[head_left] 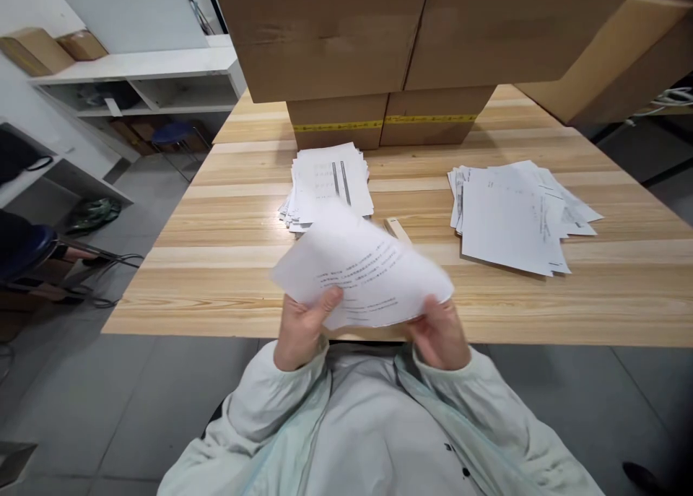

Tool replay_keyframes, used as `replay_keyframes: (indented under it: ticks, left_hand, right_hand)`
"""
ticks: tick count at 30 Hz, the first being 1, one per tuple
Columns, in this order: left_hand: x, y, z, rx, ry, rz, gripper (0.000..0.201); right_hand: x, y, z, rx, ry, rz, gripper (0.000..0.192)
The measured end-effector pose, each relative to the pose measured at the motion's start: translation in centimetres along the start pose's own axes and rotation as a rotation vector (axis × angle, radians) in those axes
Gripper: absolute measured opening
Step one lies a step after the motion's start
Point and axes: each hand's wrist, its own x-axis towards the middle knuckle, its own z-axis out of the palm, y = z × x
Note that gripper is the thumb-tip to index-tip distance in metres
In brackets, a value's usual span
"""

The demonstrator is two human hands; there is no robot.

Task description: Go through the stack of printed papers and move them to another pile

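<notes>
Both hands, left hand (303, 326) and right hand (441, 331), are gripping a printed sheet (362, 268) over the worktop (216, 265) edge; two paper stacks (328, 182) (514, 211) are lying beyond.

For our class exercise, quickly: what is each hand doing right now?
Left hand: closed on the sheet of paper, thumb on top.
Right hand: closed on the same sheet's lower right edge.

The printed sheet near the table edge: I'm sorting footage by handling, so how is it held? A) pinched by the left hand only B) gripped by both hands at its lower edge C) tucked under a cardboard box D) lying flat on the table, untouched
B: the left hand and right hand both hold the printed sheet at its lower edge, lifted above the table.
</notes>
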Motion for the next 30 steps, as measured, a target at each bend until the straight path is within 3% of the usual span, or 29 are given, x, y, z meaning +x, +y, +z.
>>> replay_keyframes:
  ticks: [4,8,12,16,20,23,27,30]
  left_hand:
    - [0.9,3.4,-2.5,0.291,-0.122,0.202,0.021]
    - [1.3,4.4,-2.3,0.443,-0.131,0.330,0.010]
    - [1.6,3.0,-1.5,0.369,-0.129,0.246,0.016]
    - [1.9,0.2,-1.9,0.193,-0.070,0.135,0.021]
    - [1.9,-1.7,-2.1,0.044,0.014,0.036,0.030]
    - [1.7,-1.8,-1.3,-0.025,0.049,0.028,0.033]
    - [1.7,-1.2,-0.2,-0.056,0.008,0.130,0.034]
    - [1.8,-1.4,-0.2,-0.037,-0.023,0.111,0.032]
  right_hand:
    - [2.3,-2.9,-4.1,-0.014,-0.052,-0.043,0.071]
    - [2.6,-4.1,-5.4,-0.161,-0.058,-0.183,0.046]
    - [1.8,-4.8,-5.2,-0.441,-0.163,-0.335,0.020]
    - [1.8,-4.2,-5.4,-0.536,-0.123,-0.385,0.004]
    - [2.2,-2.6,-5.7,-0.567,-0.243,-0.495,0.012]
    - [2.4,-1.7,-5.7,-0.520,-0.278,-0.567,0.016]
    - [2.2,-1.2,-5.7,-0.445,-0.196,-0.597,0.015]
    - [2.2,-1.2,-6.2,-0.491,-0.153,-0.556,0.014]
